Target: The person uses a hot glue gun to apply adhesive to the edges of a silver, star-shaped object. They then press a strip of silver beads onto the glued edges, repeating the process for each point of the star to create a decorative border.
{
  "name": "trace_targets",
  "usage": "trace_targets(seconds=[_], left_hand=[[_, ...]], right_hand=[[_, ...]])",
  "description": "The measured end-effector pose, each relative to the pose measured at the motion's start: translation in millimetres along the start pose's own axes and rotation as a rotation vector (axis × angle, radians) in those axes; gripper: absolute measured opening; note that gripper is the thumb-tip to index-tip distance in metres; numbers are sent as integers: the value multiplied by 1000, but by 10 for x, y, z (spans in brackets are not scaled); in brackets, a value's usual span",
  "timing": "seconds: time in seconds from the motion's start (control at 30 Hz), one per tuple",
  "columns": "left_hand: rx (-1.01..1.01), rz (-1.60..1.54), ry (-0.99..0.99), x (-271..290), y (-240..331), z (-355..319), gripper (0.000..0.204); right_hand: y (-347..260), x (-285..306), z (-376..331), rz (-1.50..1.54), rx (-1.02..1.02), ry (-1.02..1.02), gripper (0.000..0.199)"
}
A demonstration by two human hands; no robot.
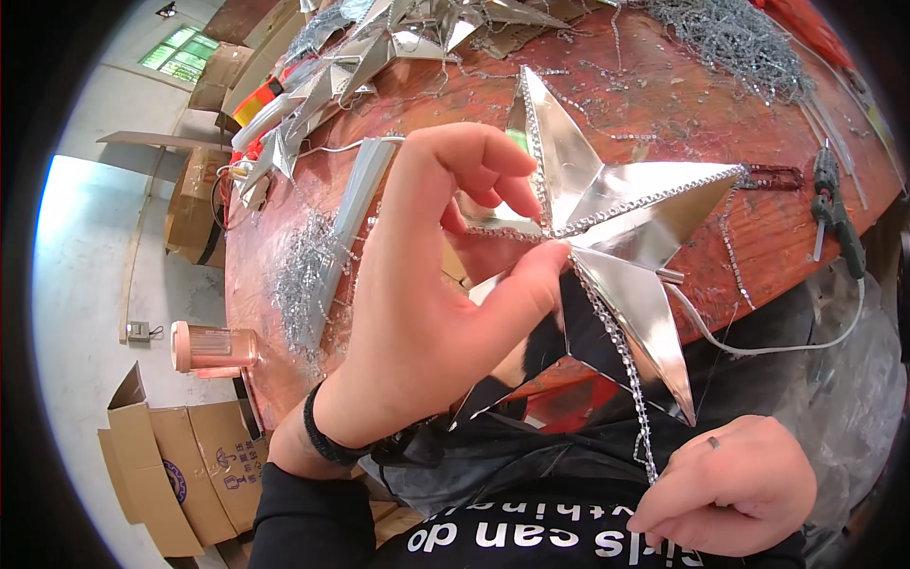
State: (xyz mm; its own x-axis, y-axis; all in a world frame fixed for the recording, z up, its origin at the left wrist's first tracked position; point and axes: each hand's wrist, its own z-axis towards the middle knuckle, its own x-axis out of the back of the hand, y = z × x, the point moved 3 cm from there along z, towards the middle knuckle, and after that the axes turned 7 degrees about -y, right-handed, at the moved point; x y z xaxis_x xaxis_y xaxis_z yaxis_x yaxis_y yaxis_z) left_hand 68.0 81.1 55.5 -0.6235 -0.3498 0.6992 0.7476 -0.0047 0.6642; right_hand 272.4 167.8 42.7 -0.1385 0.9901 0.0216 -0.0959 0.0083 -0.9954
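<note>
A shiny silver five-pointed star stands tilted in front of me, with rows of rhinestones along several of its ridges. My left hand is closed on it, the thumb pressing at the star's centre and the fingers curled by the upper ridge. From that centre a rhinestone chain runs down along the lower right point and past it. The chain's lower end reaches my right hand, whose curled fingers hold it near my lap. My left hand covers part of the star's left side.
A glue gun lies at the table's right edge, its white cord looping below the star. Tangled silver chains lie at the far right; more silver stars at the back. A pink cup stands left, above cardboard boxes.
</note>
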Motion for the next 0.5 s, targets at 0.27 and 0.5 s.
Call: trace_targets(seconds=[0.27,0.5], left_hand=[[74,-54,-133,83,-72,-154,31],[-89,183,-121,21,42,-330,38]], right_hand=[[47,28,-99,172,-4,180,12],[51,128,-346,303,10,565,26]])
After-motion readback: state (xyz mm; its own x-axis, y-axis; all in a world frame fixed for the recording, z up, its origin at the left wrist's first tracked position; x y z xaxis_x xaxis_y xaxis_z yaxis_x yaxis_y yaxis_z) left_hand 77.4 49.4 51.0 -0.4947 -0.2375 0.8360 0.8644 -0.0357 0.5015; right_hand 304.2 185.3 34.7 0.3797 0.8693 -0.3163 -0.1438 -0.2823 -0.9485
